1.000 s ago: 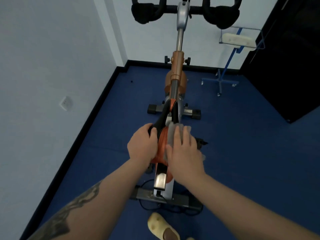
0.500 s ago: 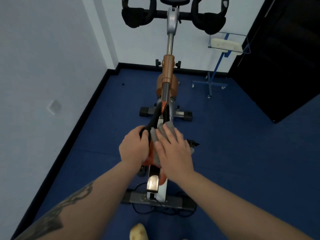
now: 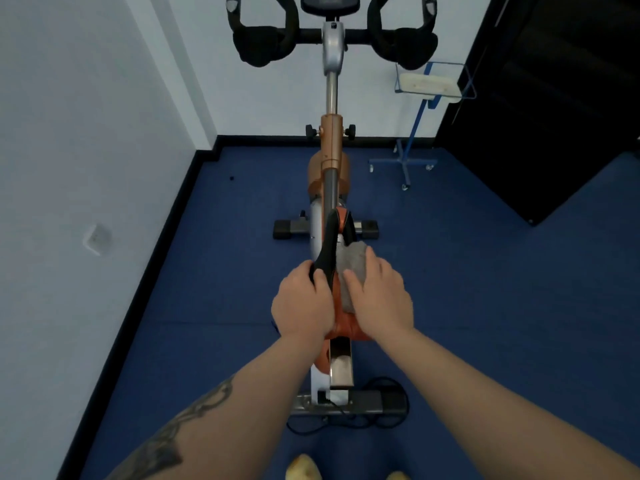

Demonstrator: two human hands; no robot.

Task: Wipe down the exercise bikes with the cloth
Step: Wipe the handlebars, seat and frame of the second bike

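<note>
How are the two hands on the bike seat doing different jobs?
The left hand curls round the seat's left edge and holds no cloth; the right hand lies flatter, fingers spread, pressing the grey cloth onto the seat's right side. The left forearm bears a tattoo; the right shows none. Both rest on the same seat.

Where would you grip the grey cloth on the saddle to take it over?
Take the grey cloth at its free front edge, coming from the handlebar side. That end pokes out beyond the right hand, which lies flat over the rest on the saddle; the left hand blocks the left flank.
</note>
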